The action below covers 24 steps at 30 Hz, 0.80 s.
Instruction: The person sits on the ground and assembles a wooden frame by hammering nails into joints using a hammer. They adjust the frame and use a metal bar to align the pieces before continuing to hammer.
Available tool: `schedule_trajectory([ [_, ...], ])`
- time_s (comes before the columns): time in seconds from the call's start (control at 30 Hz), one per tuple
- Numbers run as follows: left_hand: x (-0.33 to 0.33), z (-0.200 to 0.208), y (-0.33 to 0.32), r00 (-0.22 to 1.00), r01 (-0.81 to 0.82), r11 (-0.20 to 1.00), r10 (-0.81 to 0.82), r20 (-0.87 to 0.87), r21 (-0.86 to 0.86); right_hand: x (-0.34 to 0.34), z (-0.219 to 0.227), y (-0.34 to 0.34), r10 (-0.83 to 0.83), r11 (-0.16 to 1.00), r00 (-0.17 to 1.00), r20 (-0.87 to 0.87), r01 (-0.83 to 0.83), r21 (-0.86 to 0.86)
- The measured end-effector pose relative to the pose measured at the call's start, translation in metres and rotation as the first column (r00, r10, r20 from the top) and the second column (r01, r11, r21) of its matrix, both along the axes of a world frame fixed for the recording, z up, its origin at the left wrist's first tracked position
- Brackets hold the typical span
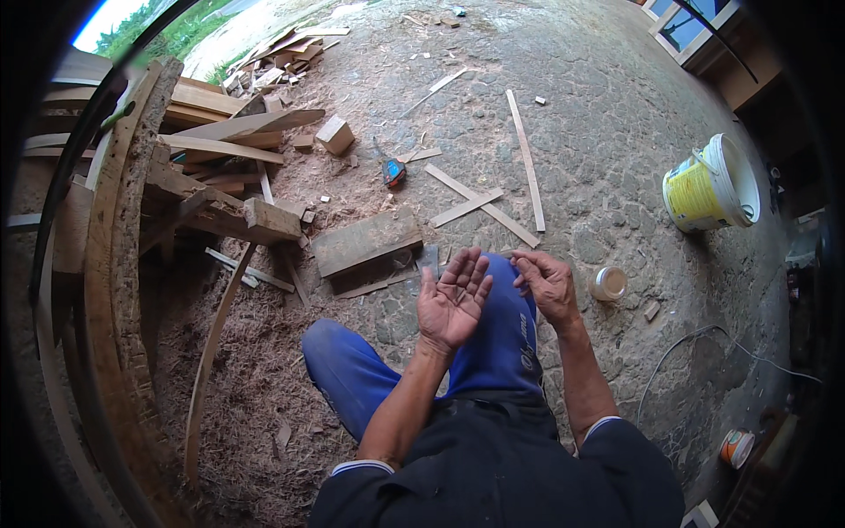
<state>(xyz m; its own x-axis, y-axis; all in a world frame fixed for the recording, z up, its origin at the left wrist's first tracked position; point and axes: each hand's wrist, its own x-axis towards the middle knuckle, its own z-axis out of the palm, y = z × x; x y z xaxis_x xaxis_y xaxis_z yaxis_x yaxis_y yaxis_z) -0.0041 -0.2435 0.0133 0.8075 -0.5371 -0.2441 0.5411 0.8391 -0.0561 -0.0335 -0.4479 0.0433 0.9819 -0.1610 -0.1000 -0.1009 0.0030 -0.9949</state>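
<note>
Small slender pieces (459,297), colour, material and long axis unclear, lie on the spread left hand (447,315), just left of the right hand (549,285), its fingertips drawn together, pinching nothing discernible.

On the rough floor (607,123) lay wooden strips (524,158); a yellow bucket (695,195) stood at right, shavings (251,378) at near left.
</note>
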Motion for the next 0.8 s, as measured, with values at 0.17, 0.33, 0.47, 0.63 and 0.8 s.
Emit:
schedule_trajectory([
  [0.17,0.001,0.009,0.012,0.997,-0.043,0.999,0.044,0.061,-0.020,-0.008,-0.139,-0.059,-0.258,0.901,0.924,-0.282,0.125,-0.415],
  [0.33,-0.001,0.008,0.024,0.995,-0.059,0.998,0.059,0.074,-0.008,-0.044,-0.230,-0.081,-0.287,0.626,0.892,-0.349,-0.101,-0.773],
  [0.47,-0.001,0.006,0.027,0.994,-0.071,0.997,0.071,0.079,0.003,-0.063,-0.252,-0.078,-0.297,0.547,0.904,-0.308,-0.103,-0.830],
  [0.63,-0.002,0.005,0.031,0.994,-0.089,0.995,0.086,0.073,0.039,-0.075,-0.268,-0.074,-0.272,0.503,0.894,-0.357,-0.185,-0.844],
  [0.8,-0.001,0.001,0.036,0.995,-0.098,0.994,0.096,0.040,0.050,-0.078,-0.279,-0.081,-0.200,0.537,0.943,-0.267,-0.122,-0.834],
])
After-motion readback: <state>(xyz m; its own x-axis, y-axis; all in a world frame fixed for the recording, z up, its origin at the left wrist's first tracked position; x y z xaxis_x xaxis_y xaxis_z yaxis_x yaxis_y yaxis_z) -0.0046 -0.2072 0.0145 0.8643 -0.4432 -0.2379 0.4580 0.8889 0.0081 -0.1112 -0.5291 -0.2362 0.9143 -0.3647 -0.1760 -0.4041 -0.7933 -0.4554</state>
